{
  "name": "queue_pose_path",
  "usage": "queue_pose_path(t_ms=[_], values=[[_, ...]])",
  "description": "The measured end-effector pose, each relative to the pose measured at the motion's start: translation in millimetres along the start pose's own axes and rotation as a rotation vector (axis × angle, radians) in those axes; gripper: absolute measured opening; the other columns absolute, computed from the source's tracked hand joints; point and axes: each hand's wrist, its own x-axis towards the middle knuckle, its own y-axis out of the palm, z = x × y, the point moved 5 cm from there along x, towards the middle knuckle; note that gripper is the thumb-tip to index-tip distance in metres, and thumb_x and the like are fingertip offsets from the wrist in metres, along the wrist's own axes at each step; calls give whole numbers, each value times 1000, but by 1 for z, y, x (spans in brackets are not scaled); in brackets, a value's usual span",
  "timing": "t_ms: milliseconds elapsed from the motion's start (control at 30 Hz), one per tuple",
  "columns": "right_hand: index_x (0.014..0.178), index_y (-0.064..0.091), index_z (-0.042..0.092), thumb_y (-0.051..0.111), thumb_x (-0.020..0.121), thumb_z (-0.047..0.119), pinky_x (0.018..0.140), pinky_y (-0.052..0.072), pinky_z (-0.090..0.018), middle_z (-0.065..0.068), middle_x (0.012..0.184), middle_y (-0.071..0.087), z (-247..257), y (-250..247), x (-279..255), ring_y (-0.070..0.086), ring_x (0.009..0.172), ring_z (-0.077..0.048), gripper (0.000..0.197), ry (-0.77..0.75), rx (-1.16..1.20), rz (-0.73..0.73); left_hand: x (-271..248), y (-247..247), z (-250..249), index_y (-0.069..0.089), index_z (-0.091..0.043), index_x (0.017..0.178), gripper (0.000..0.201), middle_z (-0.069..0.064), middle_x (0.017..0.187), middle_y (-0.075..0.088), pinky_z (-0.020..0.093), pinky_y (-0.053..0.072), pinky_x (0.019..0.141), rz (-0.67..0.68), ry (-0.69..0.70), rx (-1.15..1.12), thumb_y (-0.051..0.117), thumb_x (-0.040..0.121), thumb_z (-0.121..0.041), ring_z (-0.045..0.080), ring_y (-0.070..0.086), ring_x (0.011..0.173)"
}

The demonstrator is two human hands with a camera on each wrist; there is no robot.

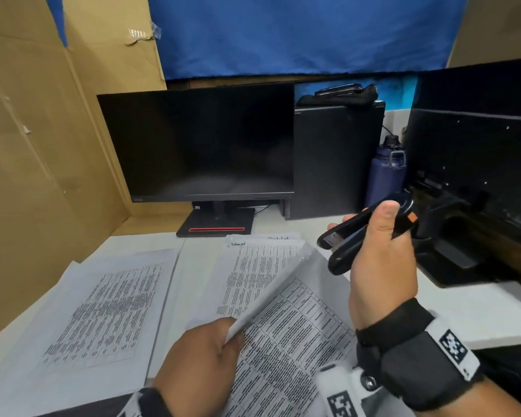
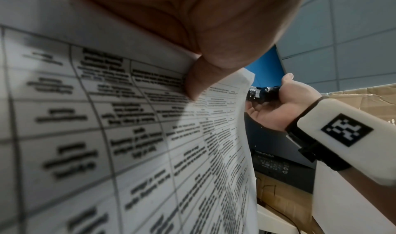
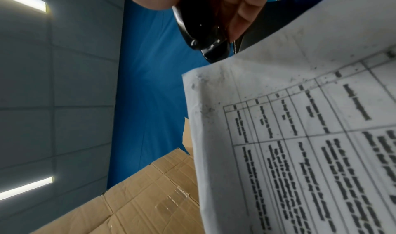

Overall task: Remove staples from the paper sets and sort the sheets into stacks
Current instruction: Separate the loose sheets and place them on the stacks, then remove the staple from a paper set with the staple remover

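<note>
Currently we log: left hand, grip pinched on a lifted paper set; right hand raised above the worktop, grip clamped round a black stapler.

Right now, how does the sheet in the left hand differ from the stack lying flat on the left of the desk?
The lifted sheet is pinched by the left hand and curls up off the papers below it; the left stack lies flat on the desk, untouched. The lifted sheet's corner sits near the black stapler gripped by the right hand; the left stack is far from it. Both carry printed tables.
</note>
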Motion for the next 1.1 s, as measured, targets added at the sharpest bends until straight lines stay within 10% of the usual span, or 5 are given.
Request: queue_pose_path(t_ms=[267, 567, 767, 900, 1100], values=[[87, 57, 48, 36, 64, 99, 91, 57, -52, 6, 90, 78, -12, 7, -8, 76, 86, -18, 59, -29, -105, 76, -1, 3, -1, 52, -49, 74, 29, -16, 56, 55, 19, 37, 52, 29, 59, -136, 56, 100, -38, 6, 50, 52], [80, 59, 16, 46, 60, 98, 78, 58, -51, 0, 68, 70, -14, 2, -4, 69, 67, -22, 85, -64, -190, 49, -7, 9, -5, 52, -44, 73, 28, -8, 60, 56, 21, 42, 58, 12, 113, -57, 52, 102, -42, 7, 56, 59], [78, 59, 4, 58, 85, 69, 66, 51, -32, -6, 66, 69, -8, -1, 5, 69, 62, -16, 65, -158, -265, 155, -14, 19, -13, 60, -40, 99, 17, -18, 71, 57, 11, 43, 67, -29, 154, 14, 45, 104, -44, -7, 53, 68], [96, 58, 16, 66, 88, 53, 70, 53, -35, -7, 82, 71, -15, 1, 28, 70, 71, -15, 39, -82, -331, 299, -6, 17, -5, 48, -35, 74, 30, -8, 63, 56, 19, 42, 59, -3, 100, -30, 50, 103, -43, 4, 55, 60], [107, 50, 17, 70, 83, 18, 62, 46, -35, -2, 83, 65, -51, -47, 83, 62, 71, -23, 31, 93, -817, 335, 35, -21, 32, 72, -21, 92, 12, 4, 80, 77, 41, 61, 74, -83, -119, -466, 64, 99, -27, 24, 73, 75]])
